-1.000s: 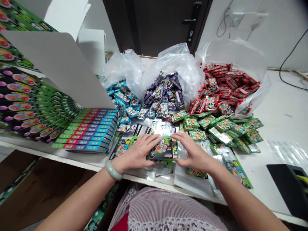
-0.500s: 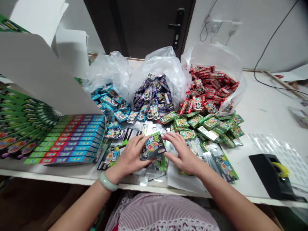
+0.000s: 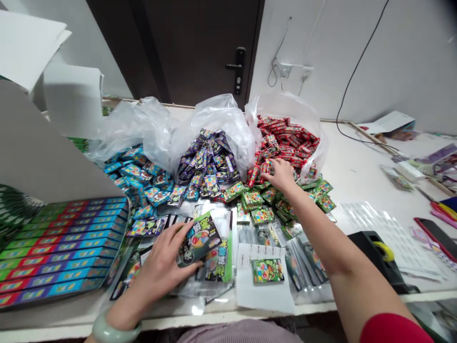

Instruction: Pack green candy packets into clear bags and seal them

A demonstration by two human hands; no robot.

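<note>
My left hand [image 3: 166, 259] is closed around the edge of a black and green printed pouch [image 3: 200, 238], thumb below and fingers on top. Under it lie more printed pouches [image 3: 217, 262] and clear sleeves. My right hand [image 3: 282, 175] is stretched out to the pile of small red boxes [image 3: 285, 138], its thumb and fingertips pinched on a red box [image 3: 266, 166] at the near edge. A small green box [image 3: 267, 270] lies on a white paper sheet [image 3: 246, 290] between my arms.
Blue packets [image 3: 139, 174], purple packets [image 3: 207, 159] and green boxes [image 3: 262, 214] are heaped before plastic bags [image 3: 228, 109]. An open display carton [image 3: 64, 252] with coloured rows stands left. On the right are a black tape dispenser [image 3: 374, 257], a phone [image 3: 437, 238] and label sheets [image 3: 385, 233].
My right hand has left the pouch and reached forward to the red boxes. My left hand keeps the pouch. The view has turned right, and the green box on the paper is now uncovered.
</note>
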